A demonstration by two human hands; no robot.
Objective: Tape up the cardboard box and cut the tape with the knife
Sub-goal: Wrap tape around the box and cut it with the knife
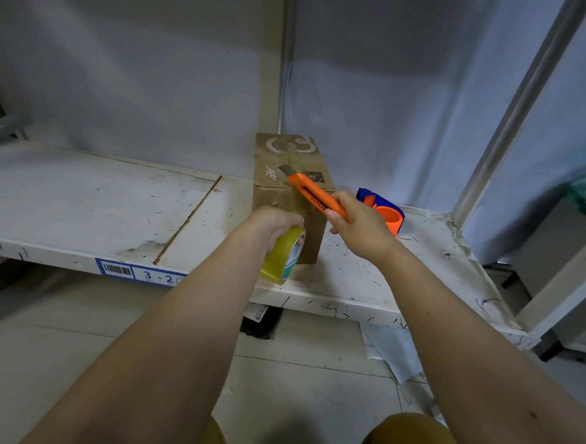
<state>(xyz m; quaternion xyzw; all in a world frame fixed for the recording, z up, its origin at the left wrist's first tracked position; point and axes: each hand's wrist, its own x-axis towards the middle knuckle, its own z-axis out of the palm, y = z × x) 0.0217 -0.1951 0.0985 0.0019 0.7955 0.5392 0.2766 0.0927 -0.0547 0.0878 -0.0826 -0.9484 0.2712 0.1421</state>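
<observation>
The cardboard box (pixel 289 173) stands upright on the white shelf (pixel 80 202), close to the shelf's back edge and against the grey wall. All positions below are given relative to this box.

My left hand (pixel 274 226) is clenched around a roll of yellowish tape (pixel 282 257), held at the box's near face, low and towards its left corner. A clear strip of tape runs from the roll up that face and over the box top.

My right hand (pixel 356 225) grips the orange knife (pixel 315 195) by its handle, just right of the box's near upper edge. The blade is extended and lies over the box top, pointing away from me; whether it touches the tape I cannot tell.

An orange-and-blue tape dispenser (pixel 383 210) rests on the shelf right of the box, partly behind my right hand.

A blue-bordered label (pixel 141 274) reading "3-2" sits on the shelf's front edge, left of the box.
</observation>
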